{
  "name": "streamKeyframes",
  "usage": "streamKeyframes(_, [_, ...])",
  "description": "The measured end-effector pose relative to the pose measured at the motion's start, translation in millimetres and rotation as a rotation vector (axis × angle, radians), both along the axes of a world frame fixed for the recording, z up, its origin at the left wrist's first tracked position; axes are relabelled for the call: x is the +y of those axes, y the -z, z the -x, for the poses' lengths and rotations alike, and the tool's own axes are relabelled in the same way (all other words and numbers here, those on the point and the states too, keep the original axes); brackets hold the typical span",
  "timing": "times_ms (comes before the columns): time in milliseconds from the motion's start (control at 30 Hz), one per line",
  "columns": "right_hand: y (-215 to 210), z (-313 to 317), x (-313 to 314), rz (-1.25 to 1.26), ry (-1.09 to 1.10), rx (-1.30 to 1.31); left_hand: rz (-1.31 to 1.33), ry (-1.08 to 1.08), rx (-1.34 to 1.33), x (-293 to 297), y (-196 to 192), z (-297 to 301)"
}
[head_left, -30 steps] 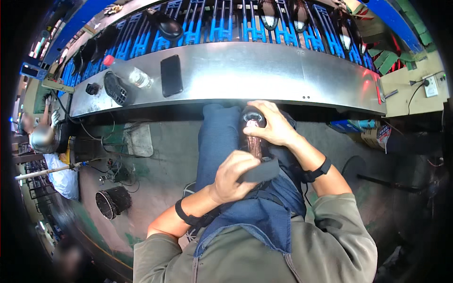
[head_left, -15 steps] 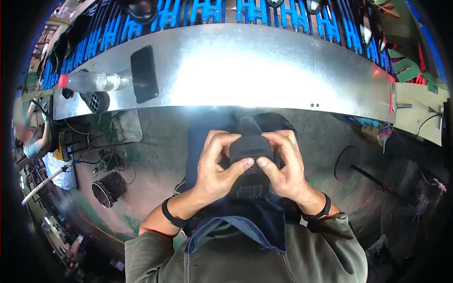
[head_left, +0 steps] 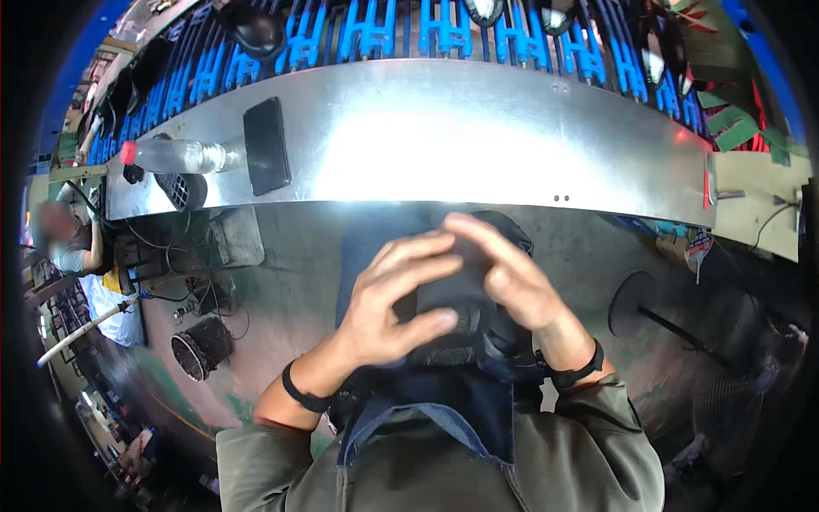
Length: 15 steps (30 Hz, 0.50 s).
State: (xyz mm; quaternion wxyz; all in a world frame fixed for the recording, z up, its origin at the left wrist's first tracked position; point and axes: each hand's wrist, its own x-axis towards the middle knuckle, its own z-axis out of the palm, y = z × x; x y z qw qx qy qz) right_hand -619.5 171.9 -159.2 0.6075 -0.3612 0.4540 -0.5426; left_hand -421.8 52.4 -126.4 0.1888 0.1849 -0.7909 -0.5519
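My left hand (head_left: 397,299) and my right hand (head_left: 508,277) are both wrapped around a dark rounded object (head_left: 452,311) held close in front of my chest, over my lap. The fingers of both hands cover its top, so its full shape is hidden. Each wrist wears a black band. The object is below the near edge of the long shiny metal shelf (head_left: 478,145).
On the shelf lie a black phone (head_left: 266,145), a clear plastic bottle with a red cap (head_left: 175,155) and a black mesh part (head_left: 181,189). Blue racks (head_left: 444,30) with dark parts run behind it. Another person (head_left: 72,243) sits far left. A black bucket (head_left: 200,350) stands on the floor.
My hands rose closer to my chest with the dark object and both now cover it; a second ago my right hand held it up near the shelf edge.
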Motion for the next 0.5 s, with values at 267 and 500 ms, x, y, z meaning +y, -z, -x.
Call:
streamKeyframes(267, [-46.8,-64.8,52.1,0.290,0.252,0.290,-0.443,-0.044,0.148,67.2,-13.4,-7.6])
streamKeyframes(500, [-128.3,-77.0,52.1,0.983,0.461,0.255,0.163,-0.073,0.513,75.4,-108.8,-40.1])
